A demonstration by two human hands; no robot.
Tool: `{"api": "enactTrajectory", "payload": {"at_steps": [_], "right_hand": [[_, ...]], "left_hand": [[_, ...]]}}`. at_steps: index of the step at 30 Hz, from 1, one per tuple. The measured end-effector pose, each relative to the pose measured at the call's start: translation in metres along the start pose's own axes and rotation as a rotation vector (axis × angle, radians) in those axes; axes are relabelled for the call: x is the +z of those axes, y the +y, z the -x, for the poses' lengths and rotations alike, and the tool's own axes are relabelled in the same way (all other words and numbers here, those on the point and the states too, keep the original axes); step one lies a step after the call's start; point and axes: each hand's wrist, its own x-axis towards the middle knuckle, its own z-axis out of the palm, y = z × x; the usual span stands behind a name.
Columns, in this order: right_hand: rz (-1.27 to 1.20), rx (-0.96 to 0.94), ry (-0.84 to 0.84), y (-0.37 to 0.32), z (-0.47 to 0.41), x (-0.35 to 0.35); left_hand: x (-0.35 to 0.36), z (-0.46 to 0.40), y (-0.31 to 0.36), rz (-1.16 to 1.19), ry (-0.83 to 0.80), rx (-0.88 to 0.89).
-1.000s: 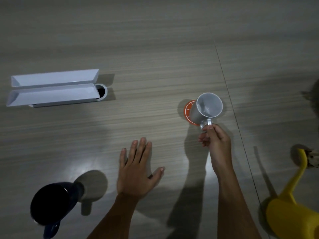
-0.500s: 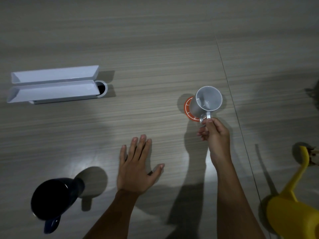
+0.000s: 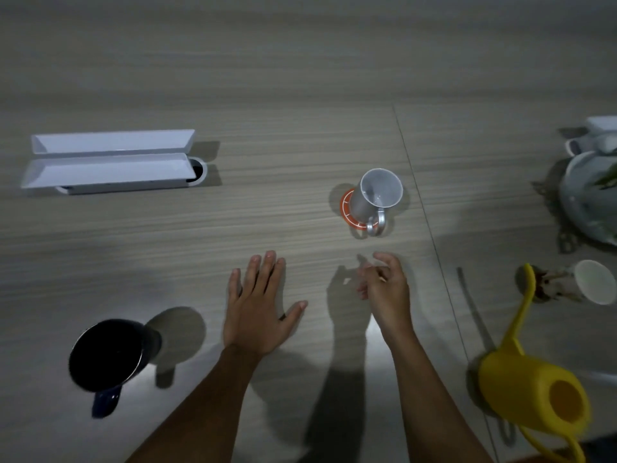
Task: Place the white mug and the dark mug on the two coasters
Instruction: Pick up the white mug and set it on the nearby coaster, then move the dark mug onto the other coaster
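The white mug (image 3: pixel 377 197) stands upright on an orange coaster (image 3: pixel 346 208) at centre right, handle toward me. My right hand (image 3: pixel 387 285) hovers a little below it, fingers loosely curled and apart, holding nothing. My left hand (image 3: pixel 258 305) lies flat on the table with fingers spread; a dark sliver shows under its thumb, and what that is I cannot tell. The dark mug (image 3: pixel 108 359) stands at the lower left, handle toward me. I see only one coaster plainly.
A long white box (image 3: pixel 107 162) lies at the upper left. A yellow watering can (image 3: pixel 531 392) sits at the lower right. White dishes with a plant (image 3: pixel 591 195) and a small white cup (image 3: pixel 596 285) stand at the right edge. A seam (image 3: pixel 430 225) crosses the table.
My right hand set the white mug on the orange coaster, let go of its handle and drew back toward me. My left hand stayed flat on the table.
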Motion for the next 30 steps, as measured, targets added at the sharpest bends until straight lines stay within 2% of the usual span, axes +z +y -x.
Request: {"api": "enactTrajectory", "payload": {"at_steps": [5,13,16,18,20,25,27,30], "right_hand": [[0.276,-0.07,-0.125,0.027,0.072,0.008],[0.727,-0.401,-0.187,0.079,0.141,0.063],[0.928,-0.39,-0.294,0.095,0.164,0.082],[1.03,-0.395,-0.294,0.102,0.175,0.091],[1.073,-0.412,-0.255,0.104,0.179,0.096],[1.126,-0.327,-0.268,0.098,0.187,0.106],[1.139,-0.313,-0.279,0.098,0.198,0.117],[1.163,-0.334,-0.282,0.102,0.218,0.13]], "left_hand": [[-0.002,0.032,-0.012,0.07,-0.018,0.035],[0.008,0.15,-0.057,0.124,-0.02,0.098],[0.004,0.177,-0.08,0.233,0.004,0.119],[0.002,0.195,-0.099,0.325,0.061,0.133],[0.0,0.213,-0.117,0.477,0.171,0.059],[-0.034,0.234,-0.133,1.084,0.301,-0.376],[-0.047,0.231,-0.136,1.245,0.326,-0.439],[-0.063,0.224,-0.143,1.354,0.314,-0.423]]}}
